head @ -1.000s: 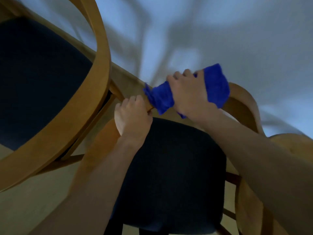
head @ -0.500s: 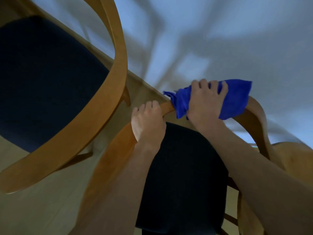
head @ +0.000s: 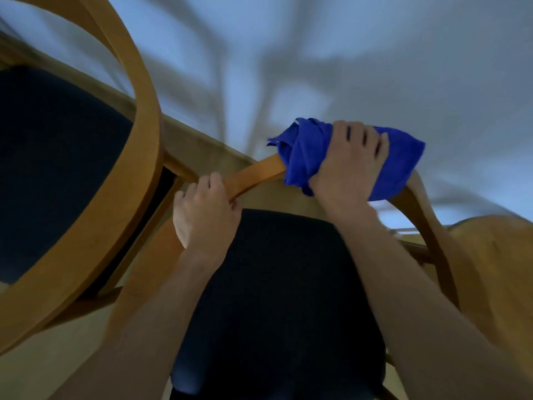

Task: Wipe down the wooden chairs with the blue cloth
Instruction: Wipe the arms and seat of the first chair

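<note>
Since half a second ago, the cloth (head: 302,153) has slid right along the chair (head: 253,173) rail. Largest is that dark-seated chair, a second chair (head: 135,157) beside it. The right hand (head: 346,166) clamps the cloth around the rail; the left hand (head: 204,215) grips bare wood.

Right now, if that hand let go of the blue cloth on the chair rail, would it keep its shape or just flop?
Probably flop: the blue cloth is bunched in soft folds around the curved wooden rail, shaped by the right hand. It looks light, with a loose corner sticking out. It would likely slide off the smooth wood.
</note>
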`<action>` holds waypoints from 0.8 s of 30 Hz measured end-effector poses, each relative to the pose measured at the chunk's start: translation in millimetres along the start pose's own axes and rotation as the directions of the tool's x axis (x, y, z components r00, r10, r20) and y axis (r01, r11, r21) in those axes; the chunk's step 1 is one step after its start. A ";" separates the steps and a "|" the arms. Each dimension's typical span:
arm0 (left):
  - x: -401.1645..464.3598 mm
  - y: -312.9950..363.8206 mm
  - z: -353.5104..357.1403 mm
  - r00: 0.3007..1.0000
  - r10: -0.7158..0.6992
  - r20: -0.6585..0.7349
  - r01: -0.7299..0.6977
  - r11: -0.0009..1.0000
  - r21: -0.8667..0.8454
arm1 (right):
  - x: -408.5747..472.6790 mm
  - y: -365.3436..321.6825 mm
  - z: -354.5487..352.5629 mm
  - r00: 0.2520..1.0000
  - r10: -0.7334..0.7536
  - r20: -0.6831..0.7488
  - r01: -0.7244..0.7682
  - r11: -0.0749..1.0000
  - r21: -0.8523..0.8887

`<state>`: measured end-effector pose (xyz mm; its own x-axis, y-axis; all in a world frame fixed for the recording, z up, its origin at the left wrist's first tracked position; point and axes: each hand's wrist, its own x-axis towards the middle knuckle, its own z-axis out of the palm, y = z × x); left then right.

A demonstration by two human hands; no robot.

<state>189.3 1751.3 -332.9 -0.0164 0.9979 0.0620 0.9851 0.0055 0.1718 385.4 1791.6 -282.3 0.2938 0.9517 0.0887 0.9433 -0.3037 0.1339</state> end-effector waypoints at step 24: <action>57.6 211.7 -4.1 0.803 0.592 0.070 -0.596 0.795 0.112 | 11.2 136.6 37.9 0.998 -0.069 0.004 0.063 0.927 0.370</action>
<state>396.2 1809.7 -289.0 0.5818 0.8092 0.0824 0.8124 -0.5830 -0.0107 523.4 1762.5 -300.4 0.2281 0.9707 0.0754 0.9500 -0.2050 -0.2354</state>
